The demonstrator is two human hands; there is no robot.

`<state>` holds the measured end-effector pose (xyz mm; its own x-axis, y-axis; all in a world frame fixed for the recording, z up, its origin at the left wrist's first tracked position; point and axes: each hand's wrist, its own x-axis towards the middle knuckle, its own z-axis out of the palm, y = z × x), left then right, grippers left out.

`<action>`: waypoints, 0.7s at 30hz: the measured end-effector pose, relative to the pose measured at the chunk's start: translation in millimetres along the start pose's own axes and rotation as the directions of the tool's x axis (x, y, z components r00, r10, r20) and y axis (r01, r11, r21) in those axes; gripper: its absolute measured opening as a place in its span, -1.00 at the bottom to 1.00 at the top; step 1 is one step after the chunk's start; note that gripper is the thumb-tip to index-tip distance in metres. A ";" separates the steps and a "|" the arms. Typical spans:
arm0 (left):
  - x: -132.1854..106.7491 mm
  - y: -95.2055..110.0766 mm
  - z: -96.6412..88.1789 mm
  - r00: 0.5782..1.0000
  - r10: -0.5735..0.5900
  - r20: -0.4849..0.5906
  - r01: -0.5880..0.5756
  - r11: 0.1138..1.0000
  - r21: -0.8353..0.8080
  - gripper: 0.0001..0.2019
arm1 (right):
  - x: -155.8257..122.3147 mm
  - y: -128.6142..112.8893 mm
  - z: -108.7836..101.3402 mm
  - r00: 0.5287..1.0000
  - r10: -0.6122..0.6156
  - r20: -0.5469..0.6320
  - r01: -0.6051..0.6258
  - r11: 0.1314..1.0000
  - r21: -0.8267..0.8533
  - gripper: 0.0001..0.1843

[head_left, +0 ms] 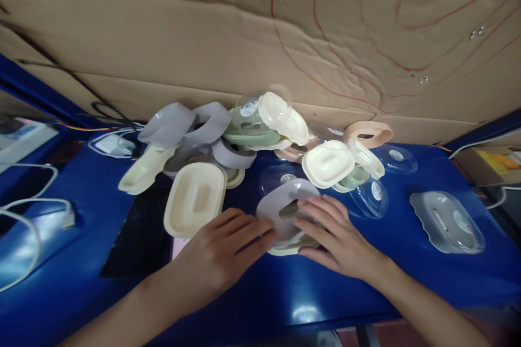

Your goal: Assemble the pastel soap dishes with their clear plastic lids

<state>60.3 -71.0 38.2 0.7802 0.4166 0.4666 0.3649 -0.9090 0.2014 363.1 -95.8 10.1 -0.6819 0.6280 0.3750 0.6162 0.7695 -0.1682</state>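
Note:
Both my hands rest on a grey oval plastic dish (280, 207) that sits on top of a cream piece on the blue table (366, 282). My left hand (226, 249) lies flat with fingers stretched toward the dish's left edge. My right hand (331, 233) presses its spread fingers over the dish's right side and slot. A cream oval dish (195, 199) lies just left of them.
A heap of grey, green, cream and pink oval dishes and clear lids (252, 130) fills the back of the table against a cardboard wall (244, 27). A clear-lidded box (448, 221) lies at the right. White cables (28, 211) run on the left.

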 end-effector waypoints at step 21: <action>-14.2 -7.6 -20.8 0.889 -0.458 -0.019 0.368 0.688 0.625 -0.80 | 3.9 -11.0 2.2 0.993 -0.077 0.085 0.076 0.997 0.022 -0.68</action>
<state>35.9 -70.3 48.0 0.5167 0.7861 0.3392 0.8559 -0.4641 -0.2282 352.8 -101.5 11.4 -0.7584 0.5743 0.3083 0.5540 0.8171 -0.1592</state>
